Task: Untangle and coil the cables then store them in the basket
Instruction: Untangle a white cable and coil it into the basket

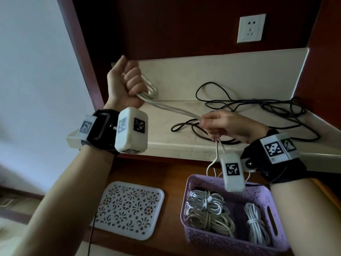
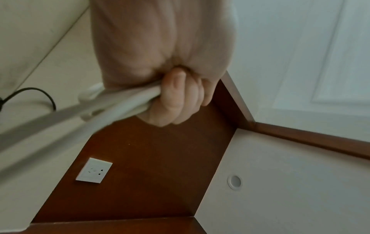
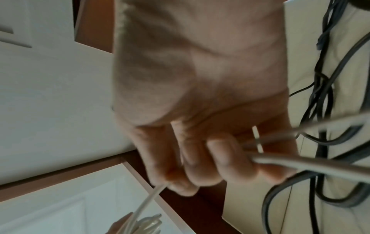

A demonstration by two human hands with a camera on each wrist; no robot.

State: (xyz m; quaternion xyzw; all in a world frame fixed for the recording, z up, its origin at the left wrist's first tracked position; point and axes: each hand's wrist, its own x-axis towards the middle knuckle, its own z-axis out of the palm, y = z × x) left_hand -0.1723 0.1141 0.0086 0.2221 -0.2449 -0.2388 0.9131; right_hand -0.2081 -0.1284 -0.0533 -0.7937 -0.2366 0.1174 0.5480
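Note:
My left hand (image 1: 127, 84) is raised in a fist above the shelf's left end, gripping looped strands of a white cable (image 1: 171, 109). The strands run taut down to my right hand (image 1: 221, 124), which holds them in curled fingers over the shelf's front edge; loose ends hang below it toward the purple basket (image 1: 276, 235). In the left wrist view the fingers (image 2: 180, 98) wrap the white cable (image 2: 120, 102). The right wrist view shows fingers (image 3: 220, 161) closed round the white cable (image 3: 300, 164). A tangled black cable (image 1: 258, 108) lies on the shelf.
The basket holds coiled white and beige cables (image 1: 208, 209) and a white bundle (image 1: 255, 222). A white perforated lid (image 1: 129, 209) lies on the wooden surface to its left. A wall socket (image 1: 251, 28) sits on the dark back panel above the cream shelf (image 1: 166, 145).

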